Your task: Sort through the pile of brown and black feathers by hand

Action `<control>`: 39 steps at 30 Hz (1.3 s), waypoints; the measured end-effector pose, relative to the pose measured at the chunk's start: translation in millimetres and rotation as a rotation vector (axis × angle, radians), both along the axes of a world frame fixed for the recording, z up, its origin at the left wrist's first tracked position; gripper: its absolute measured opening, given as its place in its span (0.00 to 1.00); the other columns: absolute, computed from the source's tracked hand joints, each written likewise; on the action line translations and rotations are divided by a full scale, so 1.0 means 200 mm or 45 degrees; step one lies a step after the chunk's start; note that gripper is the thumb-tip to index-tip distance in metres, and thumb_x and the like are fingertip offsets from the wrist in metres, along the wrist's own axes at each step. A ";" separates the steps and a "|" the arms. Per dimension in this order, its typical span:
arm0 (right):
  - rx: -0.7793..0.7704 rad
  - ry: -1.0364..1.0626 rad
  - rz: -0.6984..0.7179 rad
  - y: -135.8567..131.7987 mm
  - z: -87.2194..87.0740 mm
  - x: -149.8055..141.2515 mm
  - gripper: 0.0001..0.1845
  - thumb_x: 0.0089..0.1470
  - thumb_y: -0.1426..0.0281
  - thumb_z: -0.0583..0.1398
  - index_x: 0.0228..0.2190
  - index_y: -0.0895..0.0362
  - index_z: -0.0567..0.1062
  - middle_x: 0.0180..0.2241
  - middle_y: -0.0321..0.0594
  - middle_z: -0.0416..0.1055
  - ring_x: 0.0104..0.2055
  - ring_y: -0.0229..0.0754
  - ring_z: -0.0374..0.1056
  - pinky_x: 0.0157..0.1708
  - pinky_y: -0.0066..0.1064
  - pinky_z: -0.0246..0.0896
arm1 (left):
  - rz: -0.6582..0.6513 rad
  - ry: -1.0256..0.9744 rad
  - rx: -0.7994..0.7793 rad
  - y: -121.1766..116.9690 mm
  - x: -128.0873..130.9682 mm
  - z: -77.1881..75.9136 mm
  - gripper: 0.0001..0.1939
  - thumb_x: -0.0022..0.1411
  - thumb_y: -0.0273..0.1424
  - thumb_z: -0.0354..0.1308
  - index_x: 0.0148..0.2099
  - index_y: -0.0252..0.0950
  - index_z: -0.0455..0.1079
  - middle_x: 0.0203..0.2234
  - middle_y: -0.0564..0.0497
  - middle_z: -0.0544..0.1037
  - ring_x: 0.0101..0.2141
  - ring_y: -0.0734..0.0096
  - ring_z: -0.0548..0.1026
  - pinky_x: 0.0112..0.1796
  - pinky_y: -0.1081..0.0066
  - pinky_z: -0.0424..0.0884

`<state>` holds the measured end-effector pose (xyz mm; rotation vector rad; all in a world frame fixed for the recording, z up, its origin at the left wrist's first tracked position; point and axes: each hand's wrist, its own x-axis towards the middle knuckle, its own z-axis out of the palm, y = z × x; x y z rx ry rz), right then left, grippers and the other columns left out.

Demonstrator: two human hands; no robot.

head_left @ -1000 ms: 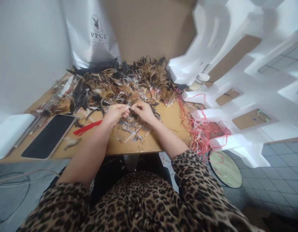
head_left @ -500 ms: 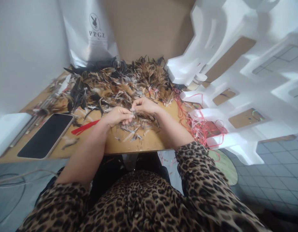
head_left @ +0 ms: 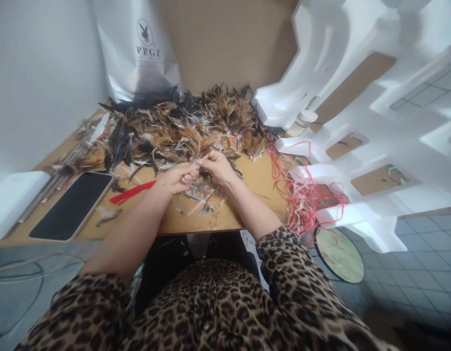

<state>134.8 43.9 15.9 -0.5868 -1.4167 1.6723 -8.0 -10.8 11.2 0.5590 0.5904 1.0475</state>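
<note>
My left hand (head_left: 178, 178) and my right hand (head_left: 217, 167) meet fingertip to fingertip just above the near side of a feather heap. Both are closed in a pinch. Brown feathers (head_left: 202, 144) fan up and away from where the fingertips join, and their quill ends are hidden by the fingers. Behind lies the heap of brown and black feathers (head_left: 166, 114), some tied in tufts. Below the hands, pale quill scraps (head_left: 203, 199) are scattered on the wooden table (head_left: 225, 222). Red strips (head_left: 133, 192) lie left of my left hand.
On the left are a phone (head_left: 72, 204), a white box (head_left: 16, 202) and thin sticks (head_left: 66, 163). A tangle of red string (head_left: 302, 195) covers the right end, beside white foam packaging (head_left: 342, 214). A silver bag (head_left: 137, 73) stands at the back.
My right hand has come down and closer in against the left. The brown feathers at the fingertips now point up and away, where feathers lay under my right hand before. The view shifted slightly.
</note>
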 end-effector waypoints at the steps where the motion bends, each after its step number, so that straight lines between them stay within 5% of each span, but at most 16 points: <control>1: 0.007 -0.015 -0.021 0.00 0.00 0.00 0.16 0.34 0.63 0.69 0.21 0.58 0.70 0.20 0.32 0.71 0.26 0.33 0.68 0.32 0.27 0.63 | -0.001 -0.004 -0.008 0.00 0.00 0.00 0.05 0.53 0.20 0.59 0.27 0.28 0.66 0.15 0.56 0.63 0.12 0.91 0.57 0.12 0.90 0.50; 7: 0.069 -0.156 -0.187 0.01 0.05 0.03 0.17 0.32 0.62 0.69 0.19 0.59 0.69 0.19 0.31 0.69 0.22 0.31 0.63 0.27 0.25 0.60 | 0.126 0.239 0.060 0.03 -0.01 -0.01 0.07 0.49 0.23 0.65 0.32 0.26 0.72 0.17 0.53 0.69 0.14 0.89 0.62 0.14 0.88 0.56; 14: 0.037 -0.174 -0.289 0.04 0.01 0.06 0.14 0.32 0.65 0.68 0.19 0.59 0.71 0.18 0.31 0.68 0.21 0.30 0.61 0.26 0.24 0.57 | 0.255 0.698 0.199 0.03 -0.06 -0.01 0.12 0.43 0.30 0.69 0.28 0.28 0.74 0.18 0.50 0.73 0.15 0.83 0.67 0.16 0.83 0.61; 23: -0.131 -0.250 -0.295 0.03 -0.06 0.03 0.11 0.32 0.68 0.66 0.16 0.60 0.69 0.13 0.29 0.64 0.17 0.28 0.56 0.22 0.23 0.53 | 0.388 0.502 0.333 0.04 -0.06 -0.01 0.14 0.45 0.33 0.68 0.31 0.27 0.75 0.16 0.50 0.70 0.17 0.83 0.65 0.16 0.82 0.57; 29: -0.207 -0.292 -0.304 0.04 -0.11 0.00 0.07 0.34 0.72 0.63 0.17 0.60 0.69 0.12 0.28 0.63 0.15 0.27 0.56 0.19 0.22 0.52 | 0.424 0.640 0.370 0.02 -0.01 0.00 0.15 0.48 0.34 0.66 0.37 0.28 0.77 0.18 0.50 0.72 0.17 0.83 0.65 0.18 0.81 0.60; 35: -0.441 -0.151 -0.229 0.04 -0.10 -0.02 0.12 0.36 0.72 0.66 0.17 0.60 0.67 0.12 0.29 0.64 0.15 0.28 0.58 0.17 0.21 0.54 | 0.776 0.358 0.282 0.06 -0.05 0.00 0.13 0.47 0.31 0.65 0.37 0.33 0.75 0.31 0.48 0.78 0.23 0.82 0.71 0.21 0.82 0.63; 39: -0.581 -0.064 -0.266 0.05 -0.07 0.00 0.12 0.38 0.74 0.66 0.19 0.60 0.66 0.13 0.31 0.66 0.16 0.28 0.60 0.18 0.20 0.57 | 0.967 0.370 0.126 0.09 -0.10 -0.02 0.09 0.46 0.29 0.65 0.32 0.31 0.73 0.22 0.53 0.74 0.18 0.85 0.67 0.17 0.83 0.58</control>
